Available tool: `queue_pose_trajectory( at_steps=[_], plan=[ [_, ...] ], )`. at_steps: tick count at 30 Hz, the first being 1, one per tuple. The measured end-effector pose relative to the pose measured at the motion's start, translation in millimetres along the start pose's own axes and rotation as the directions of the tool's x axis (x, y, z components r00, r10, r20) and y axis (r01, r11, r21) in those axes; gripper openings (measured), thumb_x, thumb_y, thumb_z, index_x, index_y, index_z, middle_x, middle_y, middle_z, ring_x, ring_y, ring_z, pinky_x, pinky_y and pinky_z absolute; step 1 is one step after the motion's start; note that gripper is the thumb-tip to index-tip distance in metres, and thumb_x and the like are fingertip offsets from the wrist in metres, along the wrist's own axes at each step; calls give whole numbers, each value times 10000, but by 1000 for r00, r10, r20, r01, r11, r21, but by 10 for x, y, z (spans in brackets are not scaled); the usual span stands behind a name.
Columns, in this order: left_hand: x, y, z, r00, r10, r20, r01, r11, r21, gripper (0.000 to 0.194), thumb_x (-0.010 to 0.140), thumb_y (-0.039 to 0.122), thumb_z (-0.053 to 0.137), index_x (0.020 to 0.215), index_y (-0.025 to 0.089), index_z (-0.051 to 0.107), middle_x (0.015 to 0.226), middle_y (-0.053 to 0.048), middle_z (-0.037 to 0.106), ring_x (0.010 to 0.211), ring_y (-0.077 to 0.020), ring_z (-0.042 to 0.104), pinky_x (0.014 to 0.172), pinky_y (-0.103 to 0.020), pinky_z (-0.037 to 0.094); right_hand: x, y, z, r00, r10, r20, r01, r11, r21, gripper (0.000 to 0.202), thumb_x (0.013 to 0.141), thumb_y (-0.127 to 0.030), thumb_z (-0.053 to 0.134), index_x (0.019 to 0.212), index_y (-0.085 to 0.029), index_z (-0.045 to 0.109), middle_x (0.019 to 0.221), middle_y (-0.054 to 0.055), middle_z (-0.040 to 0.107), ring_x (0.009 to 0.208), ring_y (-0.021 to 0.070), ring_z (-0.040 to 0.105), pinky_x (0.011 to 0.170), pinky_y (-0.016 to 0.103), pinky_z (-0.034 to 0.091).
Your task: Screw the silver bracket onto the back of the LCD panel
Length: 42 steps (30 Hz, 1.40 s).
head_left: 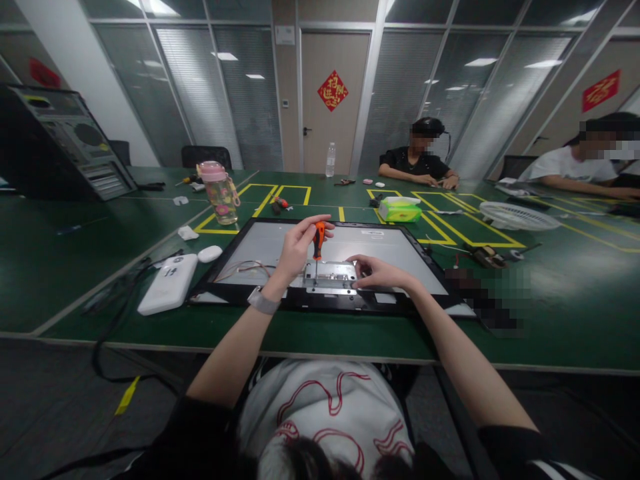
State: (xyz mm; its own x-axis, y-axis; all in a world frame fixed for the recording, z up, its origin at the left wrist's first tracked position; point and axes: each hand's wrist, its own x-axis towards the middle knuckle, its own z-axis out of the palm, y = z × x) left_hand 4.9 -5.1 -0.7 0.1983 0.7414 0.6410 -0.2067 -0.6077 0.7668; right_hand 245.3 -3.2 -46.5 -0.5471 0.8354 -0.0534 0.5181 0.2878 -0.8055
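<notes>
A flat display panel with a black frame lies on the green table in front of me. On its near middle sits a metal bracket. My left hand is closed around the orange and black handle of a screwdriver, held upright with its shaft pointing down at the bracket's left part. My right hand rests at the bracket's right end, fingers curled against its edge. Thin wires run over the panel left of the bracket.
At left are a white power bank, a white case, a pink-lidded bottle and a computer tower. Beyond the panel stands a bright green pack; a white fan grille lies right. Two people sit across the table.
</notes>
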Motion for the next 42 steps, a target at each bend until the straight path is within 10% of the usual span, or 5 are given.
queue_pose_trajectory(
  at_steps=[9, 16, 42],
  plan=[
    [-4, 41, 8, 984, 95, -153, -43, 949, 312, 202, 773, 271, 681, 961, 199, 700, 888, -30, 612, 754, -113, 579, 662, -224, 476, 16, 21, 4, 1000, -2, -9, 3, 1000, 7, 675, 669, -356, 756, 1255, -156, 489, 762, -32, 542, 718, 142, 526, 693, 277, 413],
    [0, 48, 2, 983, 36, -179, 0, 981, 195, 282, 908, 264, 447, 1019, 169, 687, 882, -53, 693, 778, -143, 632, 695, -265, 495, 8, 7, -1, 1000, 6, -6, -6, 1000, -4, 648, 668, -332, 758, 1231, -153, 492, 778, -27, 541, 733, 144, 527, 711, 282, 420],
    [-7, 54, 6, 958, 161, -238, -56, 917, 396, 225, 890, 256, 503, 964, 213, 712, 905, -49, 633, 864, -153, 586, 758, -274, 479, 22, 46, 4, 1000, -2, -8, 2, 1000, 21, 657, 664, -331, 758, 1242, -163, 494, 766, -31, 552, 723, 145, 539, 677, 276, 426]
  ],
)
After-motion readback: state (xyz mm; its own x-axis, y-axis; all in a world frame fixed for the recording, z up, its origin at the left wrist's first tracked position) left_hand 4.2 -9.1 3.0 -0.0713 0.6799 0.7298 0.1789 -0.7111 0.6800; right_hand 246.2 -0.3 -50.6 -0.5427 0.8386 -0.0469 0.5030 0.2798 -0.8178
